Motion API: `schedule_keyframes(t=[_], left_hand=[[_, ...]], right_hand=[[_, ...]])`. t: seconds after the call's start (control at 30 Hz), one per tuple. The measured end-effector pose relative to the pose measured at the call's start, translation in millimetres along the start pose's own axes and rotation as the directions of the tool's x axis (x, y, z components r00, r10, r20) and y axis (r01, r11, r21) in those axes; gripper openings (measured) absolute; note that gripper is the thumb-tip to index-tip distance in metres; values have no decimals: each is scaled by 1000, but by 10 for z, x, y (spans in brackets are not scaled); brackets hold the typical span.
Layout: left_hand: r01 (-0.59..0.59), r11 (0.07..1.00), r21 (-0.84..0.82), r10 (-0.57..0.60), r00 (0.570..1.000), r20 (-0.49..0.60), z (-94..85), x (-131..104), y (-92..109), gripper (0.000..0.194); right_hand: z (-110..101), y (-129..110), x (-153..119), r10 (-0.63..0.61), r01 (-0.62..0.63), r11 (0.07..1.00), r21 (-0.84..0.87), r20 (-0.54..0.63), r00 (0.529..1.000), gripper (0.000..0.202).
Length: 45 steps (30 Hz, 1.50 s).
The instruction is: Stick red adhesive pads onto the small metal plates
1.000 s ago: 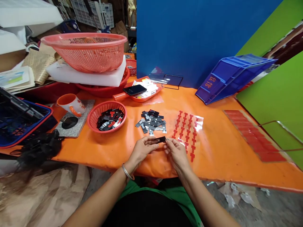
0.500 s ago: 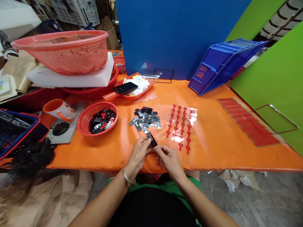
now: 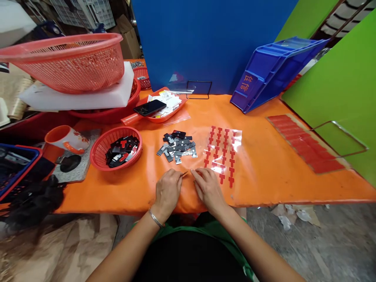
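Over the front of the orange table, my left hand (image 3: 169, 190) is closed on a small thin piece (image 3: 185, 173), seen nearly edge-on at its fingertips. My right hand (image 3: 208, 188) is just to the right, fingers bent together, a small gap from that piece; whether it pinches anything is too small to tell. Beyond the hands lies a loose pile of black and grey metal plates (image 3: 178, 145). A clear sheet (image 3: 238, 137) with rows of red T-shaped stickers (image 3: 224, 160) lies right of the pile. To the left, a red basket (image 3: 95, 154) holds more plates, some with red shapes.
A red scoop (image 3: 132, 119) with white papers and a black phone (image 3: 149, 107) lies behind the pile. Farther left are an orange-and-white mug (image 3: 67, 140) and a large pink basket (image 3: 73, 66) on white foam. A blue bin (image 3: 258, 78) leans at the back right.
The held plate has turned from showing its flat face to nearly edge-on. My right hand has come away from it, and both hands are now further apart. The view has shifted slightly.
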State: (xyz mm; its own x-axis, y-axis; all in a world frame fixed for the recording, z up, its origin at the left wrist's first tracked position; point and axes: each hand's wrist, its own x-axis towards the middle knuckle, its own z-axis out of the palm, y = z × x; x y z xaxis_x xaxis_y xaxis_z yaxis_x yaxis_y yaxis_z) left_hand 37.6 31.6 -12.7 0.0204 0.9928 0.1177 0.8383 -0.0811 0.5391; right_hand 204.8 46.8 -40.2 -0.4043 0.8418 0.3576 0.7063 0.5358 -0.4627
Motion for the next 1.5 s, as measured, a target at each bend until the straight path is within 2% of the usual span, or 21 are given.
schedule_keyframes(t=[0.13, 0.3, 0.53, 0.63, 0.73, 0.83, 0.9, 1.0, 1.07, 1.13, 1.37, 1.43, 1.5], left_hand=[[-30, 994, 102, 26, 999, 39, 49, 1, 27, 20], [-45, 991, 128, 40, 998, 38, 89, 19, -22, 24], [-52, 991, 123, 49, 998, 29, 126, 20, -72, 24], [-42, 996, 74, 39, 999, 33, 131, 25, -94, 23], [-19, 1000, -22, 19, 1000, 20, 103, 48, -106, 19], [50, 982, -182, -49, 999, 9, 58, 95, -54, 13], [142, 928, -343, -125, 989, 74, 63, 138, 27, 9], [308, 725, -616, -176, 948, 267, 173, 209, 194, 8], [381, 578, -721, -160, 920, 357, 288, 257, 312, 8], [424, 495, -758, -156, 902, 403, 398, 303, 420, 8], [498, 363, -787, -152, 865, 478, 647, 431, 625, 5], [510, 338, -791, -151, 859, 489, 703, 450, 642, 5], [514, 327, -793, -151, 857, 493, 749, 461, 647, 5]], right_hand=[[78, 22, 16, -53, 65, 988, -143, 86, 995, 39], [131, 97, 31, -75, 97, 980, -176, 126, 989, 38], [182, 84, 78, -90, 110, 980, -166, 122, 988, 39], [130, 35, 63, -75, 83, 988, -130, 66, 995, 37], [-47, 79, -1, 28, -27, 999, 19, -50, 998, 33], [-292, 267, -101, 252, -234, 963, 131, -137, 958, 13], [-415, 430, -158, 355, -340, 933, 117, -146, 924, 9], [-468, 615, -194, 399, -391, 915, 95, -85, 913, 16], [-436, 673, -185, 413, -410, 910, 69, -52, 909, 15], [-395, 697, -158, 437, -436, 899, 33, -35, 899, 12], [-393, 758, -61, 473, -473, 881, -30, 80, 877, 14], [-390, 756, -79, 461, -458, 887, -59, 69, 885, 12], [-363, 736, -127, 431, -429, 900, -79, 11, 902, 8]])
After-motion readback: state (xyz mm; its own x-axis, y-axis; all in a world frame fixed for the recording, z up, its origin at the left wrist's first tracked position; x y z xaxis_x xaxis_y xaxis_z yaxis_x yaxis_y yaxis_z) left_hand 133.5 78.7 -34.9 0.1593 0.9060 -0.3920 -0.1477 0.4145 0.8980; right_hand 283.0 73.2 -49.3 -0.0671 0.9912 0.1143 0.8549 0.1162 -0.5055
